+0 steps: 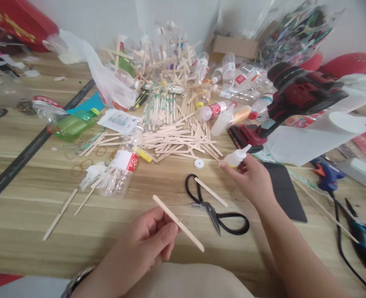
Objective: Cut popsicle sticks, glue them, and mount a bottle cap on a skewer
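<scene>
My left hand [151, 234] pinches a flat wooden craft stick [189, 236] near its middle, holding it tilted above the table's front. A small nick or splinter shows at the stick's centre. At the right, my right hand [254, 176] is wrapped round a small white glue bottle [237, 156] with a pointed nozzle, close to the tabletop. Between the hands lie black-handled scissors [212, 211], with another craft stick [212, 192] beside them. A white round disc [199, 163] with a central hole sits left of the glue bottle.
Loose craft sticks [170, 140] are heaped mid-table, with plastic bottles and stick crosses behind. A clear bottle [117, 174] lies at left. On the right are a red cordless drill [300, 91], a dark phone [283, 190], a blue glue gun [327, 174] and pliers [359, 236].
</scene>
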A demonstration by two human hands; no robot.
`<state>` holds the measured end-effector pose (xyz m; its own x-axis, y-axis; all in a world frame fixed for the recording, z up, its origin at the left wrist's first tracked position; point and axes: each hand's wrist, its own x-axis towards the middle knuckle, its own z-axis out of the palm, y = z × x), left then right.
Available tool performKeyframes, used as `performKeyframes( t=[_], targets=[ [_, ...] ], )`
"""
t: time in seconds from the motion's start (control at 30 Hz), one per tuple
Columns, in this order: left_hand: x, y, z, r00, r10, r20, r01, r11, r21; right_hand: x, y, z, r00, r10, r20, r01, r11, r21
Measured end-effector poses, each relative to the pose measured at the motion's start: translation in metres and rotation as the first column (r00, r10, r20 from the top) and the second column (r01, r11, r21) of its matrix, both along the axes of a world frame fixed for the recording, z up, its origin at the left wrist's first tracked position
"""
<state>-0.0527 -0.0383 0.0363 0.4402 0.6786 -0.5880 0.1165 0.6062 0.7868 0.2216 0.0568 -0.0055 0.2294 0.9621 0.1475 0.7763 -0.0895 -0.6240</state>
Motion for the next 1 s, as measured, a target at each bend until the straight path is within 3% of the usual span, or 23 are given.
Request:
performKeyframes(
  t=[0.1,0.2,0.27,0.33,0.43,0.63,0.87,1.0],
  targets=[
    [0.003,0.003,-0.006,0.991,0.019,0.130,-0.009,0.997,-0.079,-0.004,-0.025,0.015,0.970,0.197,-0.140,-0.195,0.980,0.027],
    [0.006,0.005,-0.011,0.987,0.010,0.159,0.007,0.995,-0.104,-0.007,-0.046,0.020,0.864,0.381,-0.331,-0.411,0.911,-0.026],
    [0.007,0.007,-0.015,0.982,-0.019,0.190,0.041,0.992,-0.117,-0.008,-0.056,0.016,0.776,0.407,-0.482,-0.479,0.878,-0.029],
    [0.007,0.010,-0.020,0.971,-0.051,0.234,0.079,0.991,-0.112,-0.010,-0.060,0.010,0.711,0.345,-0.613,-0.429,0.903,0.011],
    [0.009,0.013,-0.025,0.951,-0.079,0.298,0.108,0.991,-0.083,-0.015,-0.059,0.008,0.624,0.205,-0.754,-0.249,0.967,0.056],
    [0.021,0.015,-0.034,0.912,-0.052,0.406,0.084,0.995,-0.062,-0.041,-0.044,0.022,0.421,-0.027,-0.906,-0.058,0.997,-0.057],
    [0.030,0.016,-0.056,0.858,-0.041,0.512,0.091,0.993,-0.073,-0.057,-0.041,0.003,0.367,-0.009,-0.930,0.030,1.000,0.002],
    [0.031,0.013,-0.061,0.842,-0.022,0.539,0.094,0.990,-0.107,-0.058,-0.044,-0.001,0.372,-0.027,-0.928,0.056,0.998,-0.007]
  ],
)
